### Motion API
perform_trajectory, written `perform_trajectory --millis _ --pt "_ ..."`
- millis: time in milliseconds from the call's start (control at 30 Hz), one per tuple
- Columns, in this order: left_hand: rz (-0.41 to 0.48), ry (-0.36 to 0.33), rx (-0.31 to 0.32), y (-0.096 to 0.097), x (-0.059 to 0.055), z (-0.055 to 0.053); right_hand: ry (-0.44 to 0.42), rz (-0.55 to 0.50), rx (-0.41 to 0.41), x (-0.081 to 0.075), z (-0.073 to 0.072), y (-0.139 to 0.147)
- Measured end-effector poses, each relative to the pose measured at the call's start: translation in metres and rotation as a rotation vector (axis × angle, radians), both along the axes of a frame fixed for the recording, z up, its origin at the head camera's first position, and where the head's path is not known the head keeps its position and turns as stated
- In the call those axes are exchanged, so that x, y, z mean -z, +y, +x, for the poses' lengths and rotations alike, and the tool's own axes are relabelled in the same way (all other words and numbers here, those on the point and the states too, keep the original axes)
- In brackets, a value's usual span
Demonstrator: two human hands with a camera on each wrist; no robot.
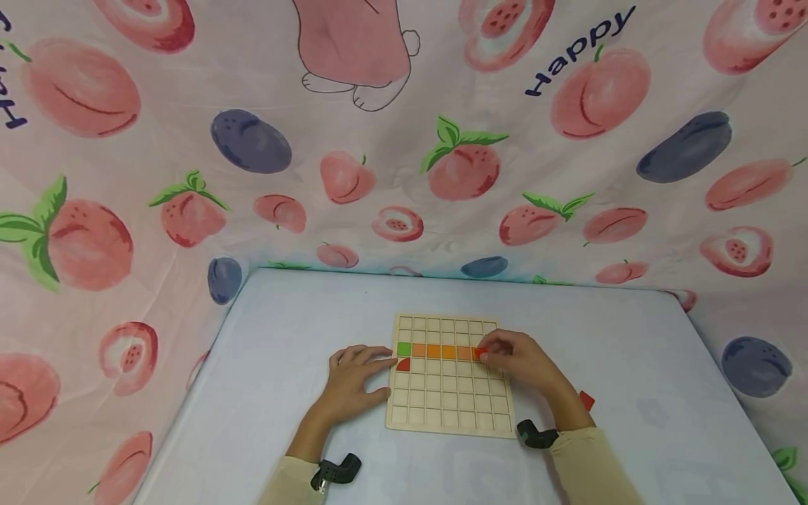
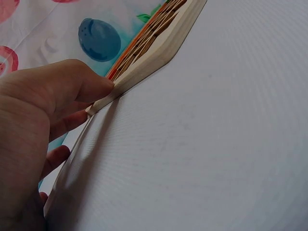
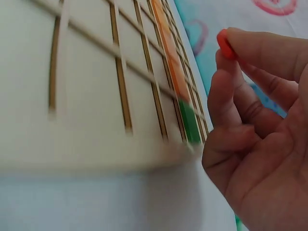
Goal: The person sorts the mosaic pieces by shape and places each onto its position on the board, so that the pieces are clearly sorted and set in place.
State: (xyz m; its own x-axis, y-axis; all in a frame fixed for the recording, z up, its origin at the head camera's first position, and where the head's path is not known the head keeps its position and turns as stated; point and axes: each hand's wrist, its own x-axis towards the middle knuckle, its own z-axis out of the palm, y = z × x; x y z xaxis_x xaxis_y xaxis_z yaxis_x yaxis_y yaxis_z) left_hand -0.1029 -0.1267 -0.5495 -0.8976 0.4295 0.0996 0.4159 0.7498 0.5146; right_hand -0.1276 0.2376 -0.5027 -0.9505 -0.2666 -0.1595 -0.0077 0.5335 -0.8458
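A wooden grid board point(image 1: 442, 400) lies on the table, one row carrying a green tile point(image 1: 404, 348) and several orange tiles point(image 1: 440, 351). A red tile with a curved edge point(image 1: 403, 365) sits in the leftmost cell just below. My left hand point(image 1: 355, 382) rests against the board's left side; in the left wrist view its thumb point(image 2: 98, 86) touches the wooden edge. Over that row's right part, my right hand point(image 1: 520, 358) pinches a small red piece point(image 3: 225, 44) between thumb and fingers. A green tile point(image 3: 189, 121) also shows near the board edge in the right wrist view.
A loose red tile point(image 1: 587, 400) lies on the table to the right of the board, beside the right forearm. Behind the white table point(image 1: 303, 308) hangs a fruit-patterned cloth point(image 1: 353, 238). Dark wrist cameras point(image 1: 536, 435) sit at both sleeves.
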Motion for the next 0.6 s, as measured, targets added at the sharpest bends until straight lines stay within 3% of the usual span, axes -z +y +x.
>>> perform_trajectory --millis 400,600 --pt "0.002 0.002 0.002 0.000 -0.001 0.000 -0.046 -0.115 -0.052 0.001 -0.005 -0.044" --pt "-0.011 -0.002 -0.004 0.000 -0.001 0.000 -0.018 -0.127 -0.071 0.004 -0.007 -0.060"
